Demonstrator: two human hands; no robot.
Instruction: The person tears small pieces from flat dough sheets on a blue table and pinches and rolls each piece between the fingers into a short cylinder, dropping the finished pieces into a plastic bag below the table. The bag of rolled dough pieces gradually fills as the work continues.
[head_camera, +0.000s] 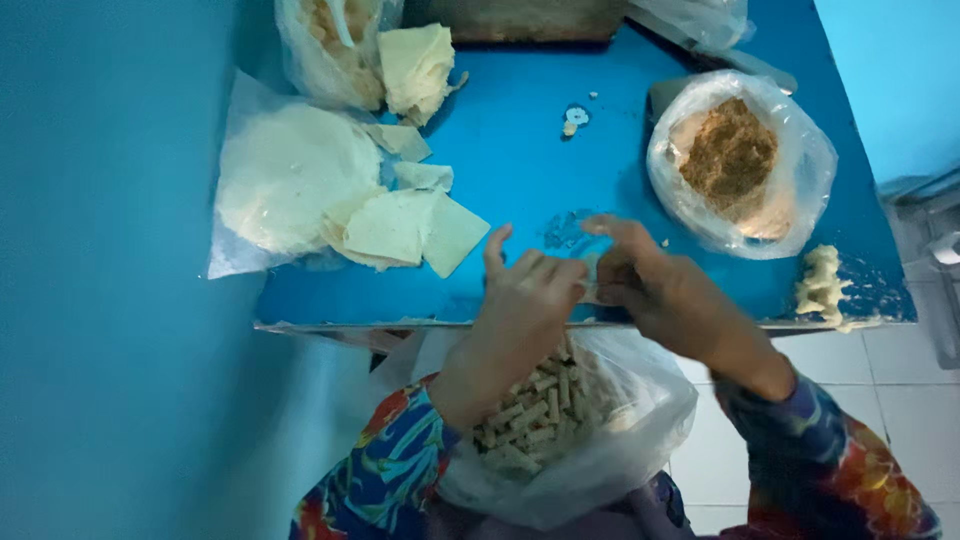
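I see my left hand (520, 300) and right hand (650, 285) meeting at the near edge of the blue worktop (560, 170), fingers curled and pinching a small pale wrapper piece (590, 290) between them, though motion blur hides whether it is rolled. Just below them a clear bag of finished rolls (545, 415) sits open in my lap, while the bag of brown crumbly filling (735, 160) lies just beyond my right hand and the stacked pale wrappers (400, 225) rest to the left, well apart from a dough lump (822, 285) at the right edge
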